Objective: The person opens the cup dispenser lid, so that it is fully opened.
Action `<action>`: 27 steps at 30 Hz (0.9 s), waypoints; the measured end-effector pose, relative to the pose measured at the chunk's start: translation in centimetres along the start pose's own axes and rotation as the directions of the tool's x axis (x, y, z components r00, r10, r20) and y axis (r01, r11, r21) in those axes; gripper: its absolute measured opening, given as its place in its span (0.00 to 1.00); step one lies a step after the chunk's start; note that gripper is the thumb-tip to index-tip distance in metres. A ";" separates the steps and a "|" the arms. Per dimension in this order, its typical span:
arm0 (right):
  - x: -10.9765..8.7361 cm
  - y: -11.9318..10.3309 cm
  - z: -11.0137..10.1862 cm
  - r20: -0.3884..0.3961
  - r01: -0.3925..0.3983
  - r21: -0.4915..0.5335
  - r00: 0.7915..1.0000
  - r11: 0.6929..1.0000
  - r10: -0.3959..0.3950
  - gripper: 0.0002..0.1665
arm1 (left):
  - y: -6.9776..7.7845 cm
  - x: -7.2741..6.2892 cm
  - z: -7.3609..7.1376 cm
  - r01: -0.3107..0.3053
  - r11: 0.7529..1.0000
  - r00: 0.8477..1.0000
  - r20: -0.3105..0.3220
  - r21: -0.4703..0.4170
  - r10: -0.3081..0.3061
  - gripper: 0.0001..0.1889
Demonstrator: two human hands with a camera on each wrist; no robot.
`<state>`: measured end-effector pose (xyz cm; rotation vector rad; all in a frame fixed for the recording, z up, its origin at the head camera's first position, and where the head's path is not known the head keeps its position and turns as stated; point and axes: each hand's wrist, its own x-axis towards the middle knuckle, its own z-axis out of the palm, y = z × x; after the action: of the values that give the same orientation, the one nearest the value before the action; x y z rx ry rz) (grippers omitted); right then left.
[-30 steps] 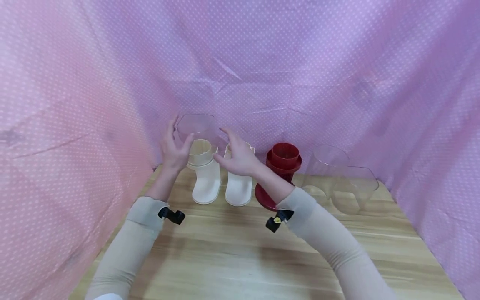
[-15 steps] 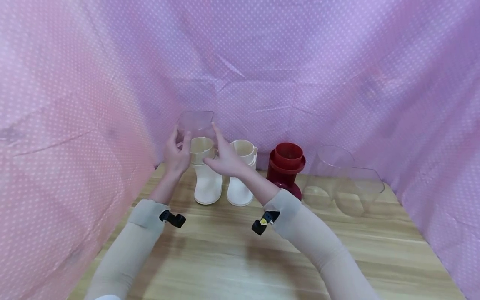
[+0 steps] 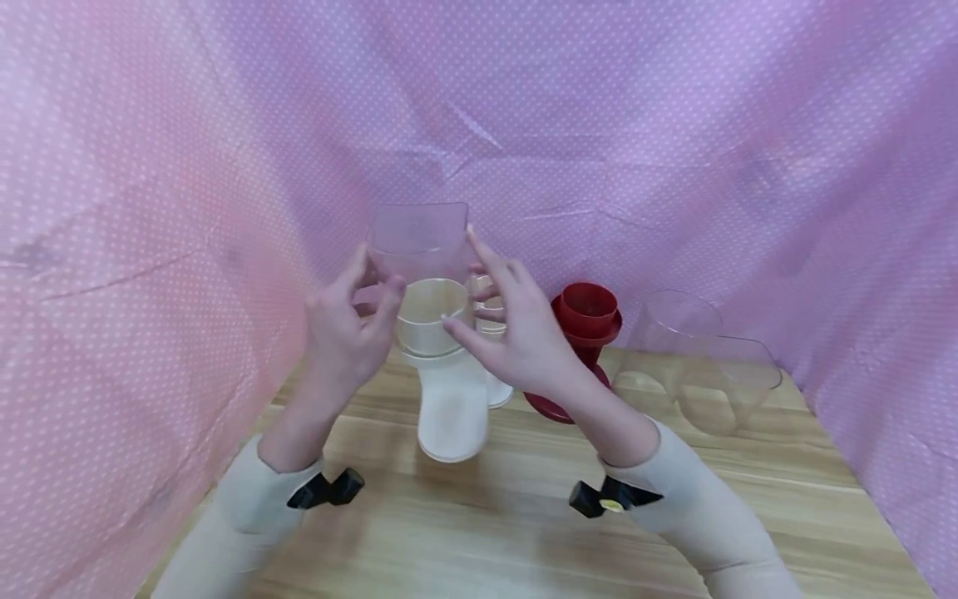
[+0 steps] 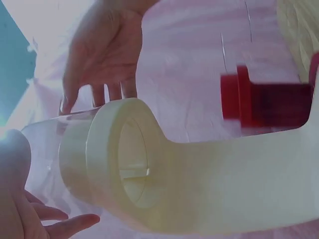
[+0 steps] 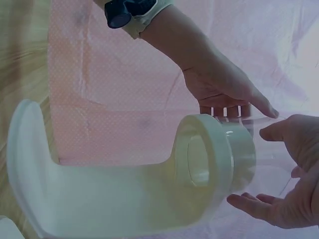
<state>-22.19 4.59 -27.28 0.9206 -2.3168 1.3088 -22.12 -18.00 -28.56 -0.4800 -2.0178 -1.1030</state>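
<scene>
A clear plastic container (image 3: pixel 419 226) with a slanted mouth sits over the cream collar (image 3: pixel 432 337) of a white stand (image 3: pixel 452 403). My left hand (image 3: pixel 340 333) holds its left side, thumb in front and fingers behind. On the opposite side my right hand (image 3: pixel 527 333) grips it with spread fingers, thumb near the collar. Both wrist views show the stand from below, its hollow ring (image 4: pixel 133 164) and long curved body (image 5: pixel 114 194) against the curtain. The stand hangs above the table, joined to the container.
Behind it, a second white stand (image 3: pixel 500 393) is partly hidden. A red stand (image 3: pixel 590 320) with a round base stands to its right. Two more clear containers (image 3: pixel 677 320) are farther right on the wooden table (image 3: pixel 479 541). Pink dotted curtain (image 3: pixel 539 108) closes in the back and sides.
The right hand has come leftward to the container and now grips it with the left. The white stand and container have risen and moved right and nearer, covering part of the second stand.
</scene>
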 end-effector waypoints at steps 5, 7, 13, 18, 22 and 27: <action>-2.7 -0.4 -2.8 -0.095 0.044 -0.056 0.994 0.997 -0.049 0.60 | 3.0 -1.1 0.9 -0.054 0.995 0.994 0.094 -0.088 0.062 0.35; -3.8 -0.4 -3.9 -0.121 0.064 -0.088 0.990 0.994 -0.074 0.61 | 4.0 -1.3 1.4 -0.080 0.990 0.988 0.125 -0.117 0.094 0.39; -7.2 0.3 -7.0 -0.182 0.091 -0.156 0.976 0.984 -0.120 0.66 | 6.1 -2.1 4.1 -0.162 0.973 0.964 0.185 -0.166 0.192 0.45; -9.9 1.8 -8.6 -0.208 0.122 -0.126 0.967 0.985 -0.147 0.70 | 6.9 -3.6 6.8 -0.219 0.947 0.941 0.204 -0.235 0.269 0.44; -12.1 3.1 -9.0 -0.210 0.098 -0.113 0.970 0.989 -0.120 0.73 | 6.8 -5.1 8.5 -0.224 0.938 0.930 0.228 -0.265 0.287 0.46; -14.2 4.8 -8.9 -0.224 0.089 -0.091 0.969 0.992 -0.107 0.69 | 6.4 -6.5 10.1 -0.210 0.937 0.923 0.260 -0.278 0.284 0.48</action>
<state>-15.22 19.21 -33.60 0.8020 -2.1045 1.2035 -18.44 -5.83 -33.45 -1.0587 -2.0058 -1.1790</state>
